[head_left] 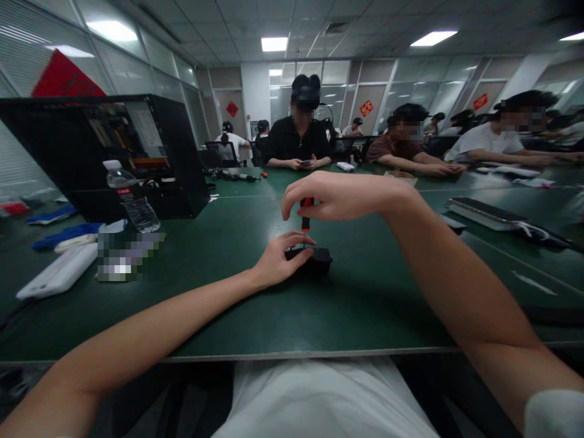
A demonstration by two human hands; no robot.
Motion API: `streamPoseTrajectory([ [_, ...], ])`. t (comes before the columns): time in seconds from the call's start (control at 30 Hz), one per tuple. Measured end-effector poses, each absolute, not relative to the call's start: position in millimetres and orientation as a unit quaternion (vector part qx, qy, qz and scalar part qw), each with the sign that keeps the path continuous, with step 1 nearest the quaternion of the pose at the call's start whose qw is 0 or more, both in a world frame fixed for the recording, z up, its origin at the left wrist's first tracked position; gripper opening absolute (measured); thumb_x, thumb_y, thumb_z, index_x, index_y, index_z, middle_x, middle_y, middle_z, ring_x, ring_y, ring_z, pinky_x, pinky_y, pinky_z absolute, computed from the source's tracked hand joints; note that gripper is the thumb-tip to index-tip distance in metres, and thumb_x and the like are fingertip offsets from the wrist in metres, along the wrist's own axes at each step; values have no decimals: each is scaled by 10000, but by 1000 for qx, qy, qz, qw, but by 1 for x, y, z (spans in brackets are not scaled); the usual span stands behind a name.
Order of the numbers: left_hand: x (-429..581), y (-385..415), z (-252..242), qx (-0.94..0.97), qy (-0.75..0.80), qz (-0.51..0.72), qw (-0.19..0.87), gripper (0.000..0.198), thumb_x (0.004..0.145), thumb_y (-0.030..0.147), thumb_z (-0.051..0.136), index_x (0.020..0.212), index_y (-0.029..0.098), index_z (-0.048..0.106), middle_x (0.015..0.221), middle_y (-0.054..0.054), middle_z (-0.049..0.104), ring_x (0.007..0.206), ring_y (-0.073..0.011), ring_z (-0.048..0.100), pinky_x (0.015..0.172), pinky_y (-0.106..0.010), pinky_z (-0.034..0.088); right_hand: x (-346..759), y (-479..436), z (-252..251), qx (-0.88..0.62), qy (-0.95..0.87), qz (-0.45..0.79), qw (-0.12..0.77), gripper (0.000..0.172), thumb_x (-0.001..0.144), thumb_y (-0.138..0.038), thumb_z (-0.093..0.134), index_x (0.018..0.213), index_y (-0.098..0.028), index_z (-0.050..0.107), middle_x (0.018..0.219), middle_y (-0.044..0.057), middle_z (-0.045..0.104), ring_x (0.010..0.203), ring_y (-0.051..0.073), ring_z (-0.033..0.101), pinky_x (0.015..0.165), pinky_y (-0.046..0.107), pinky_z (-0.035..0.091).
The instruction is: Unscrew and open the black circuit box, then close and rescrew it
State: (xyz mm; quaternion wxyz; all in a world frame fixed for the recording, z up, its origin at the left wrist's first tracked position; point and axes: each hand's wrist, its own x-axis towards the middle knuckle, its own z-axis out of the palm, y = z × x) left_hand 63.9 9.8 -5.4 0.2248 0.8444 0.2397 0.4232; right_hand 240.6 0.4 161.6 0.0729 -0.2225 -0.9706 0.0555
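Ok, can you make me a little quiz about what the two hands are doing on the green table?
1. True or false: the right hand holds a screwdriver upright above the small black object.
2. Which hand rests on the small black object on the green table? A) the left hand B) the right hand C) neither hand
3. What clear thing stands in front of the open black computer case?

Key: 1 true; 2 A; 3 the water bottle.
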Motion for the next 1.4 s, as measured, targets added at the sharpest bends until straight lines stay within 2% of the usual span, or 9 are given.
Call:
streamPoseTrajectory([
  [0.17, 67, 7, -2, 820, 235, 452, 263, 260, 989, 291, 561, 929, 166, 781, 974, -76, 764, 953, -204, 708, 920, -328, 527, 246, -4, 166, -248, -964, 38, 82, 303, 962, -344, 523, 1109, -168, 720, 1073, 65, 720, 863, 159, 642, 763, 286, 456],
  [0.33, 66, 10, 0, 808, 237, 471, 263, 178, 918, 288, 689, 863, 161, 801, 901, -71, 772, 866, -197, 714, 833, -308, 521, 253, -12, 169, -352, -928, -61, 102, 413, 977, -508, 508, 905, -175, 740, 748, 26, 674, 632, 122, 540, 666, 290, 381],
  [0.43, 64, 10, 3, 808, 239, 467, 268, 176, 893, 300, 721, 832, 153, 797, 864, -67, 767, 820, -188, 704, 794, -297, 517, 256, -20, 172, -345, -934, -46, 80, 318, 965, -432, 529, 941, -195, 740, 781, 14, 687, 630, 119, 544, 649, 288, 373],
  [0.6, 63, 7, 14, 812, 230, 436, 313, 215, 940, 268, 641, 1042, 148, 787, 953, -73, 784, 892, -189, 718, 843, -292, 529, 262, -27, 177, -291, -956, 3, 42, 236, 919, -269, 520, 1002, -220, 736, 948, 14, 725, 792, 157, 619, 693, 284, 411],
  [0.8, 62, 6, 21, 803, 259, 434, 315, 183, 904, 272, 679, 954, 144, 799, 897, -72, 797, 846, -198, 734, 829, -301, 543, 262, -19, 174, -320, -946, -21, 55, 329, 926, -440, 566, 1119, -223, 720, 983, 26, 734, 781, 161, 629, 670, 279, 402],
  [0.9, 63, 9, 20, 799, 271, 436, 312, 159, 873, 279, 710, 905, 152, 800, 891, -65, 798, 832, -198, 731, 812, -305, 545, 258, -15, 171, -334, -940, -41, 55, 348, 951, -481, 533, 1033, -207, 730, 902, 25, 725, 700, 137, 593, 642, 280, 368],
  [1.07, 64, 11, 18, 790, 284, 450, 306, 177, 835, 329, 754, 844, 157, 797, 842, -57, 788, 777, -185, 696, 754, -301, 517, 254, -16, 170, -329, -943, -34, 42, 274, 935, -417, 564, 945, -194, 722, 800, 15, 701, 624, 121, 553, 600, 281, 342],
  [1.2, 65, 12, 17, 777, 292, 460, 316, 186, 808, 336, 779, 816, 150, 784, 806, -52, 773, 747, -172, 671, 726, -290, 498, 254, -18, 165, -310, -949, -34, 56, 162, 904, -299, 617, 978, -191, 713, 851, 24, 716, 671, 122, 583, 607, 259, 361],
  [1.4, 66, 8, 19, 795, 293, 441, 294, 196, 846, 342, 748, 862, 147, 762, 860, -52, 771, 802, -185, 692, 771, -296, 513, 261, -22, 154, -286, -952, -51, 95, 198, 936, -291, 611, 1023, -134, 695, 872, 64, 712, 710, 125, 595, 627, 239, 368],
])
